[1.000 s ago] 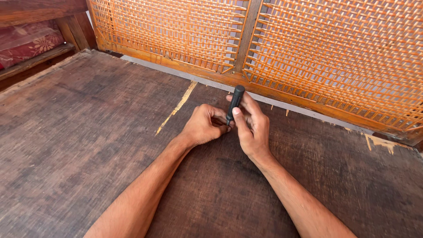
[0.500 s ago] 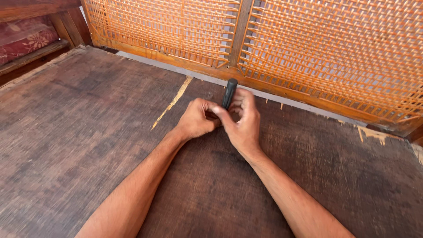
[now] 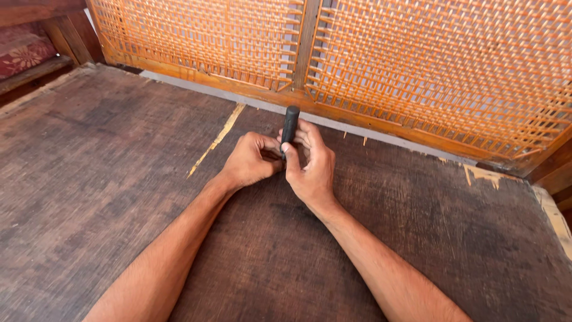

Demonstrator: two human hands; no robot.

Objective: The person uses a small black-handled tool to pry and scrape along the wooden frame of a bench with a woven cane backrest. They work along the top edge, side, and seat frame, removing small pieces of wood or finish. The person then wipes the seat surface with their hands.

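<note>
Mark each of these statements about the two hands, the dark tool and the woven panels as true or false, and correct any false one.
1. The right hand grips a black tool handle that stands nearly upright. True.
2. The left hand lies flat and open, far away from the right hand. False: it is curled and pressed close against the right hand at the base of the tool.
3. Orange woven cane panels stand behind the hands. True.
4. The hands work over a shiny white tabletop. False: the surface is a dark brown wooden board with worn, chipped edges.
5. A patterned red cushion shows at the far left. True.
</note>
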